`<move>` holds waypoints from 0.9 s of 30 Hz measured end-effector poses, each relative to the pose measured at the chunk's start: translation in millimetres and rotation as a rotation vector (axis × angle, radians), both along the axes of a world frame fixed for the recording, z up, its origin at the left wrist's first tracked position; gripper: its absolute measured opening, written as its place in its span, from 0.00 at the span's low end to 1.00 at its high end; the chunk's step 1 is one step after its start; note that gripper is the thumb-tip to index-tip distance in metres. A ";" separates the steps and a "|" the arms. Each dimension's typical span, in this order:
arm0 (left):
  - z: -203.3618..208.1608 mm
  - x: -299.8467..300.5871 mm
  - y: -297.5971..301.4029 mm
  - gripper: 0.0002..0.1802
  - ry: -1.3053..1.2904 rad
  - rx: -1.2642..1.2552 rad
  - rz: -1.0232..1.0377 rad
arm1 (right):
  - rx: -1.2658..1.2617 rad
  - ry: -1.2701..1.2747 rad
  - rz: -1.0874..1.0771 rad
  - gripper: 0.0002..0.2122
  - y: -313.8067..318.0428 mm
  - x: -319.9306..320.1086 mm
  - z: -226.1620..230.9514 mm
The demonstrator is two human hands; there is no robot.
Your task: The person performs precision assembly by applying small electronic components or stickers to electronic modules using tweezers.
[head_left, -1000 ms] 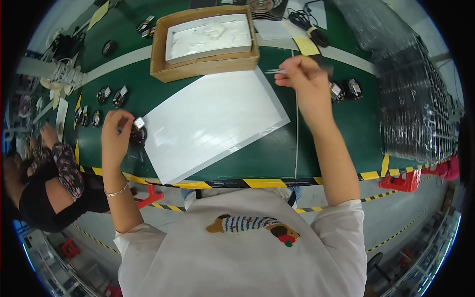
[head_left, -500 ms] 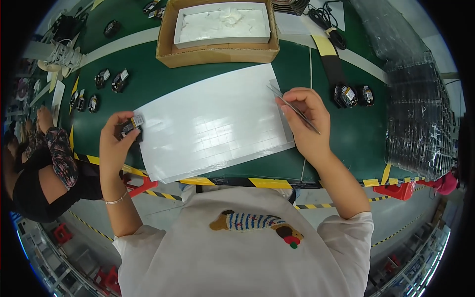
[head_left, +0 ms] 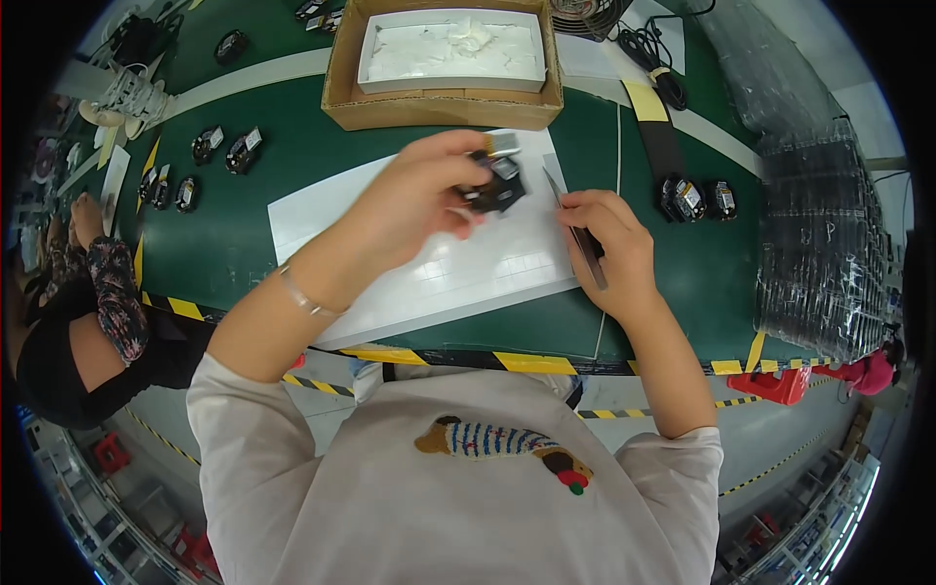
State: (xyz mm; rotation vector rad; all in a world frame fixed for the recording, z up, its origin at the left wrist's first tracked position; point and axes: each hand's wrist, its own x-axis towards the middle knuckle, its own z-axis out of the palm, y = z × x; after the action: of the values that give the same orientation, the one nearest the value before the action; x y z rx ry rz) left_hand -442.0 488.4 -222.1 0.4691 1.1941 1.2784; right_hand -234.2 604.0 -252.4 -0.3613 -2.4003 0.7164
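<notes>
My left hand (head_left: 419, 200) is closed on a small black electronic unit (head_left: 500, 185), which has a silvery rectangular piece (head_left: 502, 145) at its top. It is above the upper right part of a glossy white sheet (head_left: 429, 283) on the green table, and motion blurs it a little. In my right hand (head_left: 614, 249) is a pair of metal tweezers (head_left: 587, 255), its tips pointing up and left by the sheet's right edge. To the right of that hand, two similar black units (head_left: 682, 199) lie on the table, one beside the other.
Behind the sheet stands a cardboard box (head_left: 444, 109) with a white tray (head_left: 453, 78) inside. Several black units (head_left: 244, 151) are scattered at the left. A tall stack of clear plastic trays (head_left: 824, 244) is at the right. Another person's arm (head_left: 112, 297) shows at far left.
My left hand has carried the black unit from the sheet's left edge rightward to its upper right part. My right hand has shifted slightly, and the tweezers have turned steeper.
</notes>
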 end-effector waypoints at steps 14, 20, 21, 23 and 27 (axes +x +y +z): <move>-22.5 13.6 31.4 0.14 0.019 0.008 0.040 | 0.031 0.071 -0.042 0.10 19.8 -3.2 -4.6; -21.5 11.8 34.0 0.15 0.002 0.003 0.005 | 0.212 0.044 -0.019 0.10 20.6 -6.8 -4.4; -21.3 11.8 34.0 0.15 0.005 -0.015 0.024 | 0.195 0.054 -0.017 0.10 20.4 -5.9 -4.1; -22.8 12.3 33.4 0.15 -0.004 -0.002 0.050 | 0.177 0.064 -0.010 0.10 19.7 -4.1 -3.5; -21.9 12.5 33.3 0.15 -0.018 0.013 0.057 | 0.178 0.049 -0.036 0.11 16.4 -1.5 -0.4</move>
State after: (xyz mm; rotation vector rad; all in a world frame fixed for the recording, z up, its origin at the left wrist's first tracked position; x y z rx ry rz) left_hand -429.5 521.7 -244.0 0.4349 1.1914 1.3376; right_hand -235.7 620.3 -252.8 -0.3092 -2.3825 0.4854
